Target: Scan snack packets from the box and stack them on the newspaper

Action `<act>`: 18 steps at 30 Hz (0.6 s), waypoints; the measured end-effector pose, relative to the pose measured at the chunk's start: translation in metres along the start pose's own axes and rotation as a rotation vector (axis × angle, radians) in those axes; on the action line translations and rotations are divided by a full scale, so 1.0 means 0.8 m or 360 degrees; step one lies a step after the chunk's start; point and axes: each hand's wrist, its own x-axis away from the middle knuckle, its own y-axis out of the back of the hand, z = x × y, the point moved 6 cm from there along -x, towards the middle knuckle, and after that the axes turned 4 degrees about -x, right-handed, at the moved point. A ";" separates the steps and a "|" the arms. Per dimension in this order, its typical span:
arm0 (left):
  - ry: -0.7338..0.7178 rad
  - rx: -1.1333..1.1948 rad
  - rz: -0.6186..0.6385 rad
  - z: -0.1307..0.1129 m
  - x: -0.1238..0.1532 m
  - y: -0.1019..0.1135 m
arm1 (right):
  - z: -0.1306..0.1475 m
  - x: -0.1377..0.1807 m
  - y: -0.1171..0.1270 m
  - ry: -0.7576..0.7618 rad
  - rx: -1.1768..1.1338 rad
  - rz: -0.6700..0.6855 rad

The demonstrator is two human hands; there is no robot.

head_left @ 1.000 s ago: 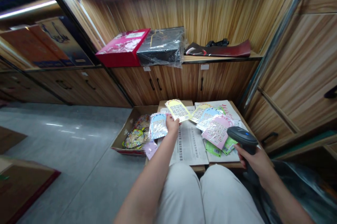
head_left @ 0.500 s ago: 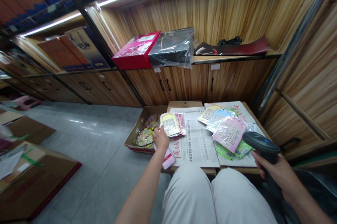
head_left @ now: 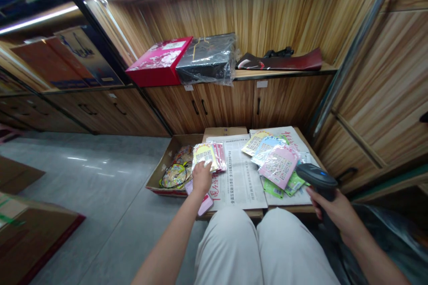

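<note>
Left hand [head_left: 202, 177], centre of the frame; fingers bent and only partly closed, fingertips on the lower edge of a stack of packets [head_left: 204, 154]; cannot tell whether it grips or merely rests there. Right hand [head_left: 329, 209], lower right; fingers wrapped firmly around the handle of a barcode scanner [head_left: 316, 175].

Scanner: matt dark-grey plastic, broad rounded head, small blue light on top; head's long axis runs nearly across the frame, nose to the left and slightly up; handle slants down and to the right.

Stack: thin, flat, glossy clear film over printed card; top one yellow, arch-shaped panel with a grid of small marks; deep-pink edges fan out to the right; long axis roughly up and down the frame.

Right of centre, a loose spread, overlapping: pink packet [head_left: 280, 167] uppermost, film creased and glinting, long axis leaning from lower left to upper right; blue packet [head_left: 270, 146] and yellow packet [head_left: 256, 142] above it in the frame; green packets [head_left: 272, 188] poke out below.

Underneath, matt newspaper [head_left: 239, 182] with black and red print, over brown cardboard; lilac slab [head_left: 205, 205], rounded corners, just below the left hand; open carton [head_left: 157, 179] to the left, stiff-walled, holding shiny bagged goods and a black cord loop [head_left: 177, 186].
</note>
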 end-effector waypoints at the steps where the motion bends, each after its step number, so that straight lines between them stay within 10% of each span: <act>1: -0.0027 0.0039 -0.0026 -0.013 -0.008 0.008 | 0.003 0.001 -0.001 0.0015 -0.0024 0.0011; 11: -0.0023 0.0941 0.0484 -0.229 -0.052 0.008 | 0.011 -0.005 0.004 0.0054 -0.0113 0.0026; 18: 0.0150 0.0876 0.0385 -0.271 -0.019 -0.032 | 0.000 -0.013 0.009 0.0013 -0.0105 0.0065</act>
